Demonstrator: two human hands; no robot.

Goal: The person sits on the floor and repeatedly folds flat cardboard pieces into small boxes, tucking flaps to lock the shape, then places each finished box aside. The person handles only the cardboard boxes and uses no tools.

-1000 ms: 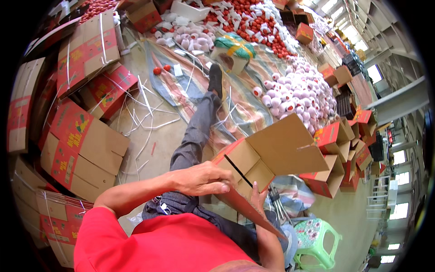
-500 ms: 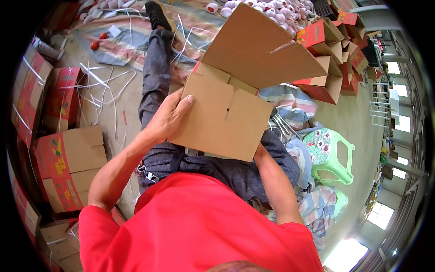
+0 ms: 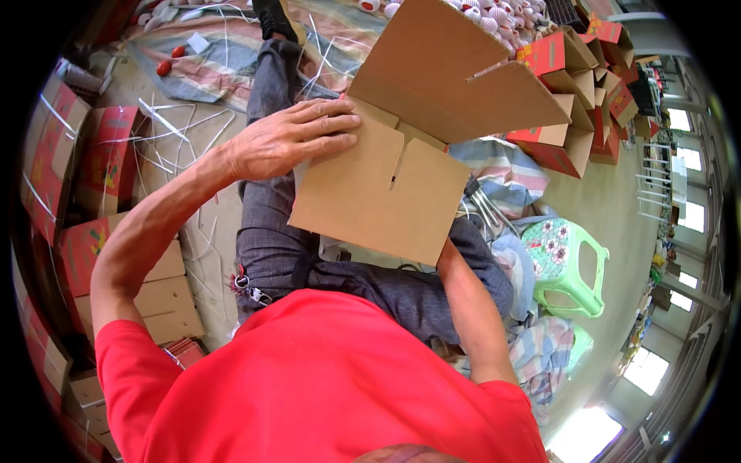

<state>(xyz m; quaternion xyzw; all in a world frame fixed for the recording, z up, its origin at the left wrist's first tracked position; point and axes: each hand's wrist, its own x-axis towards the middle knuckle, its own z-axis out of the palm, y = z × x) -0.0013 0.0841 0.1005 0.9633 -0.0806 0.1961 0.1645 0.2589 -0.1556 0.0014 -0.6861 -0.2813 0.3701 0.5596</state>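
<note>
Over my lap is a brown cardboard box (image 3: 378, 185), tilted, with a slotted flap toward me and a larger flap (image 3: 440, 73) standing up at its far side. My left hand (image 3: 297, 139) lies at the box's upper left edge, fingers stretched out and slightly apart, fingertips on the cardboard; its thumb is hidden. Low on the right, my right wrist (image 3: 448, 255) goes behind the box. The fingers of that hand are hidden, so their grip does not show.
Red and brown cartons (image 3: 112, 158) stand at the left, with white straps (image 3: 181, 143) strewn nearby. More open cartons (image 3: 567, 116) are piled at the far right. A green stool (image 3: 567, 266) stands right of my knee. Net-wrapped fruit (image 3: 494, 19) and a striped sheet (image 3: 224, 65) lie ahead.
My left hand has let go of the box's left side, where its thumb lay on the flap, and moved up to the upper left edge with fingers extended. The box has shifted slightly up and right.
</note>
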